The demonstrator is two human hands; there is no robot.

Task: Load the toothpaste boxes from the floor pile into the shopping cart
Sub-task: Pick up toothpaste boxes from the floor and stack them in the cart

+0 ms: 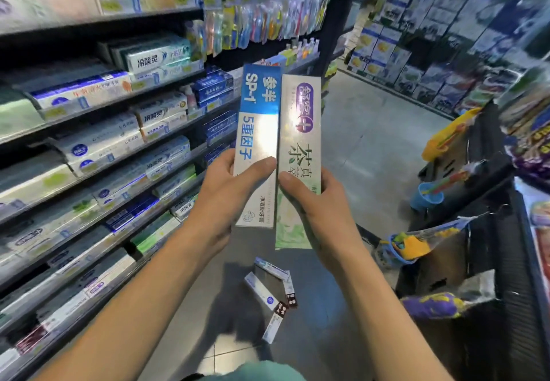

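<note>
My left hand grips a blue-and-silver toothpaste box, held upright at chest height. Right beside it, my right hand holds a silver box with a purple logo and green lettering; the two boxes touch along their long edges. Below them, on the grey floor, lies a small pile of toothpaste boxes, white and blue with dark red ends. No shopping cart shows clearly; a dark frame stands at the right.
Shelves full of toothpaste boxes run along the left, with toothbrush packs hanging above. Stacked cartons line the far aisle. Hanging toys and bags crowd the right rack. Grey floor stretches ahead.
</note>
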